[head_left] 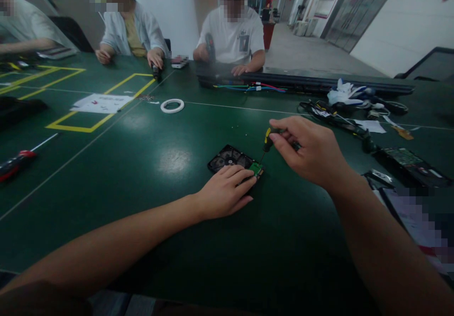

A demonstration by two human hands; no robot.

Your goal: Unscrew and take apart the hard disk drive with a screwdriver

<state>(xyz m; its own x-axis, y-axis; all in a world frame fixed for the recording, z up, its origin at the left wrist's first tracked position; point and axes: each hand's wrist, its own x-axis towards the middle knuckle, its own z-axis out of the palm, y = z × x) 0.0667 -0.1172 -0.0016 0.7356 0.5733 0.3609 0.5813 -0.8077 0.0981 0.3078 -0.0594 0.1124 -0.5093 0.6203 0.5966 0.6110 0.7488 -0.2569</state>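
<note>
while the left hand (227,192) rests open fingers on the hard drive (227,155) near the frame's centre, the right hand (312,148) pinches a screwdriver (268,139) over its green board (255,167); an upright shaft and steady pressure should guard against slipping.

A white tape roll (172,106), a printed paper sheet (102,103) and a red-and-black screwdriver (17,164) lie on the green table (142,174), yellow tape lines (76,128) marking its left side.
</note>
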